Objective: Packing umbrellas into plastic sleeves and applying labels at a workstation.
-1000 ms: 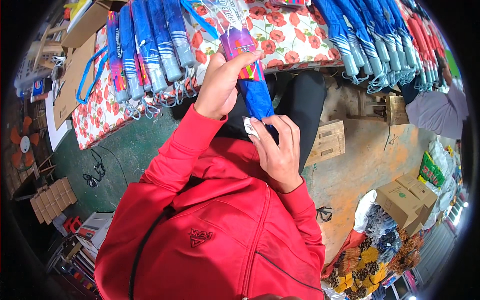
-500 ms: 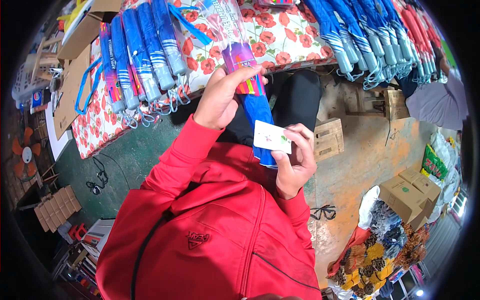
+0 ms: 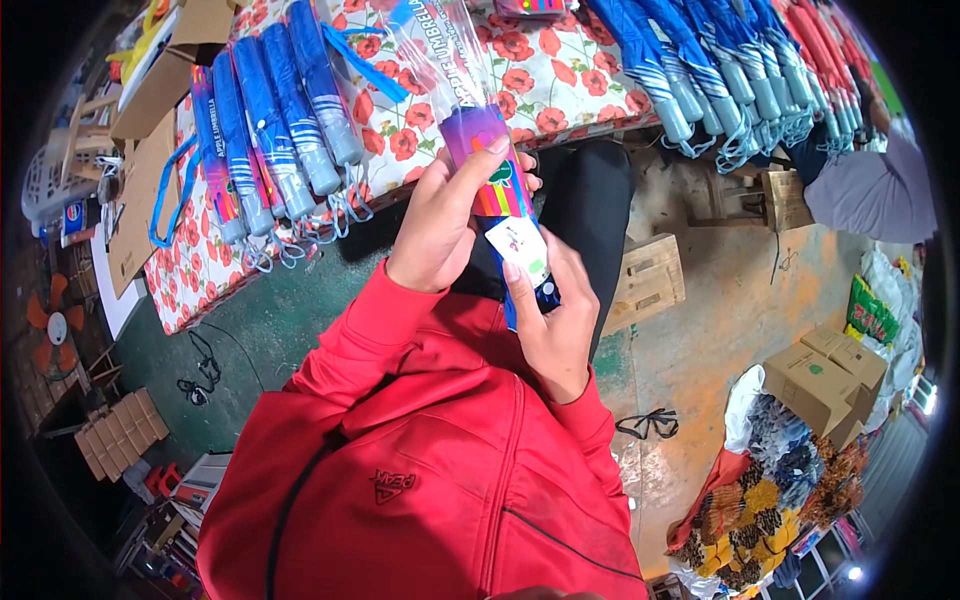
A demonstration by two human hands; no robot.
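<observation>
My left hand (image 3: 436,228) is closed round a clear plastic sleeve (image 3: 492,165) with a purple and rainbow-striped printed part. A folded blue umbrella (image 3: 547,298) is partly inside the sleeve, its near end sticking out toward me. With thumb and fingers, my right hand (image 3: 562,325) presses a small white card (image 3: 521,252) against the umbrella, just below the sleeve's printed part. The card's upper edge meets the sleeve's opening; whether it is tucked under cannot be told. The sleeve's clear far end reaches over the flowered tablecloth (image 3: 556,75).
Several sleeved blue umbrellas (image 3: 268,125) lie on the table's left, beside a blue strap (image 3: 172,190). Further right are blue umbrellas (image 3: 715,75) with grey handles, then red ones (image 3: 822,60). A wooden stool (image 3: 645,283), cardboard boxes (image 3: 822,380) and a fan (image 3: 56,325) stand around me.
My right hand has brought the white card up and left, from in front of the umbrella's lower part onto the umbrella next to the sleeve's opening. My left hand keeps its grip.
</observation>
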